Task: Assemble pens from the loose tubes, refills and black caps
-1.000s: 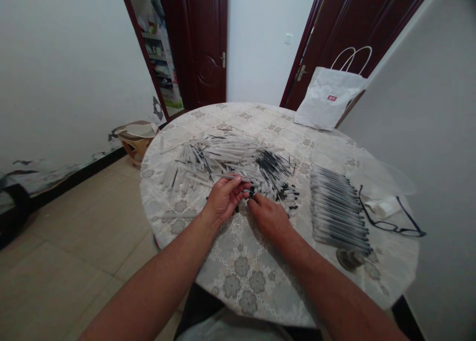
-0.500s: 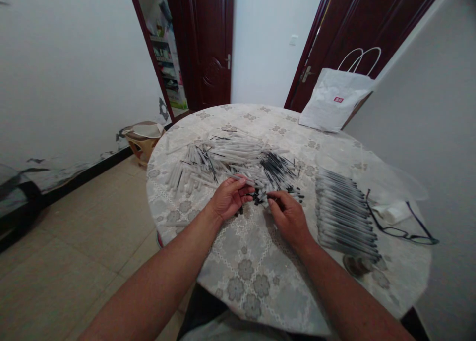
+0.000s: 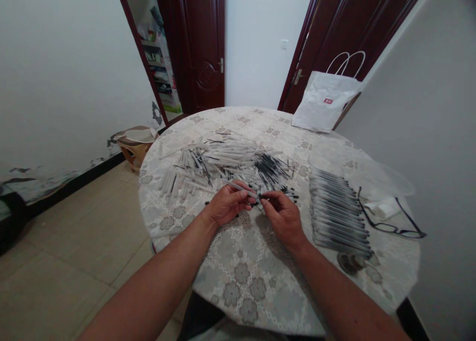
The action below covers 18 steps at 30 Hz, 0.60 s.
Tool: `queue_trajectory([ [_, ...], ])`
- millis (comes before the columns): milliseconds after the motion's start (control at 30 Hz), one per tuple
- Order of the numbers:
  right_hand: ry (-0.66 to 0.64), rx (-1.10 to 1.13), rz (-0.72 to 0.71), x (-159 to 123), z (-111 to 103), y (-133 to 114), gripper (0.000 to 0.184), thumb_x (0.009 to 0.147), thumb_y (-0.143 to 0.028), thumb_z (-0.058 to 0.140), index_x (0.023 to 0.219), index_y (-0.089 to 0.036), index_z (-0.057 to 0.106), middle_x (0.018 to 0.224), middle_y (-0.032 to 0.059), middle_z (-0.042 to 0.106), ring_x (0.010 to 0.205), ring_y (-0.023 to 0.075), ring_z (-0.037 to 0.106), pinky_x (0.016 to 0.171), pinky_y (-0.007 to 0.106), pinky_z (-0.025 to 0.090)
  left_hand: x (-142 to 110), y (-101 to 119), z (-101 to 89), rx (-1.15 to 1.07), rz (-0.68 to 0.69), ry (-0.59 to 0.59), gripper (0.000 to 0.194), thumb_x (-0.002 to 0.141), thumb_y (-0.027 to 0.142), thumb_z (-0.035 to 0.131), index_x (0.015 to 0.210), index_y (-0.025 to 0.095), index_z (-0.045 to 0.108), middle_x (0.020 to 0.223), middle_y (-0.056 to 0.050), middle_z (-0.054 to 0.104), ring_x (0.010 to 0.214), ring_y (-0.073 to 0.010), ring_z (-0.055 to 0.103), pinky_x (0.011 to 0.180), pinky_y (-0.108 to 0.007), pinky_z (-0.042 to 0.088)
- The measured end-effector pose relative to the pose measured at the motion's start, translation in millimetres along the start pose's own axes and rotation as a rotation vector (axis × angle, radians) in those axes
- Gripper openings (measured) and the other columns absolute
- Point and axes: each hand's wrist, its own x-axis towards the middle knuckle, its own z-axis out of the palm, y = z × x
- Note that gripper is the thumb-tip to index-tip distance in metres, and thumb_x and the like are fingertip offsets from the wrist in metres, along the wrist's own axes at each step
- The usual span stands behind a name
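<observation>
My left hand (image 3: pixel 225 206) is closed round a white pen barrel (image 3: pixel 241 189) that sticks out toward the right. My right hand (image 3: pixel 283 215) meets it fingertip to fingertip, pinching a small dark part at the barrel's end; I cannot make out what the part is. Both hands hover just in front of a loose heap of white pen barrels (image 3: pixel 208 165) and black refills (image 3: pixel 273 167) on the round table (image 3: pixel 241 271). To the right lies a neat row of assembled pens (image 3: pixel 336 212).
Black-rimmed glasses (image 3: pixel 390 224) and a clear plastic bag (image 3: pixel 372 175) lie at the table's right side. A white paper bag (image 3: pixel 325 103) leans at the far edge by dark red doors. A low stool (image 3: pixel 136 142) stands on the tiled floor, left.
My right hand lifted off the heap of small black parts and came up to meet my left hand at the end of the white barrel. The camera shifted slightly.
</observation>
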Motion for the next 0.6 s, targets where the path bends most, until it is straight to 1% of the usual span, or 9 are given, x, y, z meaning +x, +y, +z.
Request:
queue_trajectory([
  [133,0.010,0.011,-0.054,-2.5,0.4,-5.0,0.018,0.090,-0.034,0.066,0.102,-0.021,0.068,0.077,-0.0013,0.064,0.065,0.0133,0.057,0.061,0.025,0.046,-0.5,-0.5,1.2,0.030,0.004,0.033,0.027,0.073,0.024,0.086,0.092,0.013,0.070,0.088,-0.009,0.076,0.074,-0.0181,0.074,0.062,-0.026,0.060],
  [300,0.007,-0.018,-0.096,-3.6,-1.4,-10.7,0.015,0.091,-0.031,0.065,0.102,-0.022,0.068,0.080,-0.0011,0.065,0.067,0.0133,0.058,0.063,0.025,0.047,-0.3,0.0,3.9,0.050,0.045,0.048,0.028,0.074,0.024,0.086,0.092,0.013,0.068,0.094,-0.010,0.077,0.078,-0.0200,0.075,0.065,-0.029,0.061],
  [433,0.007,-0.035,-0.098,-2.9,-2.0,-11.0,0.015,0.091,-0.031,0.064,0.103,-0.022,0.068,0.080,-0.0012,0.065,0.066,0.0132,0.058,0.063,0.025,0.047,-0.6,-1.4,5.9,0.095,0.054,0.053,0.027,0.076,0.024,0.084,0.093,0.013,0.067,0.096,-0.011,0.077,0.080,-0.0210,0.075,0.066,-0.029,0.061],
  [600,0.016,-0.051,-0.080,-2.4,-2.8,-9.2,0.018,0.090,-0.034,0.064,0.103,-0.022,0.067,0.081,-0.0004,0.066,0.068,0.0141,0.059,0.065,0.026,0.049,-1.9,-2.8,7.9,0.138,0.076,0.058,0.029,0.074,0.026,0.085,0.092,0.013,0.066,0.096,-0.012,0.077,0.082,-0.0225,0.075,0.066,-0.030,0.060],
])
